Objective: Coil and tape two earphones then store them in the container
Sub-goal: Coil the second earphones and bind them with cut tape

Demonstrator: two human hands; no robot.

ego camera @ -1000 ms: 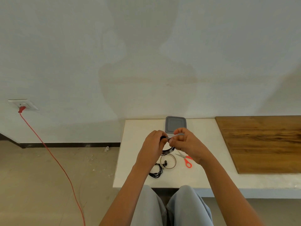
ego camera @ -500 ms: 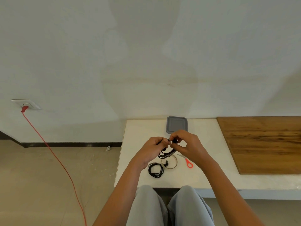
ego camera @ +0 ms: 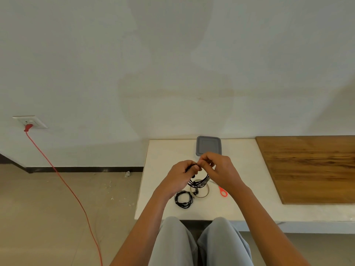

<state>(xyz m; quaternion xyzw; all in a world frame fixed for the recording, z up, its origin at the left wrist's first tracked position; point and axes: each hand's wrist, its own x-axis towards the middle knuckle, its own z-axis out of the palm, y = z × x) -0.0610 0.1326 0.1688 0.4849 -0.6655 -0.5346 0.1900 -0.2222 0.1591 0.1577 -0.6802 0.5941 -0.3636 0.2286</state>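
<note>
1. Type: plain, sparsely furnished indoor room. Whether a home or a small workroom cannot be told.
2. Wall [ego camera: 172, 54]: white-painted and bare, with faint stain marks [ego camera: 176, 93].
3. Floor [ego camera: 48, 208]: beige tiles, dark skirting board [ego camera: 86, 169] at the wall foot, and scraps of debris [ego camera: 127, 174] beside it.
4. Wall socket [ego camera: 30, 121]: low on the left, holding a red plug [ego camera: 28, 127]. A red cable [ego camera: 63, 185] trails over the floor.
5. White table [ego camera: 167, 150]: set against the wall, with a wooden board [ego camera: 311, 167] on its right part.
6. Table items: grey lidded container [ego camera: 209, 144] at the far edge and red-handled scissors [ego camera: 223, 191] near the middle.
</note>
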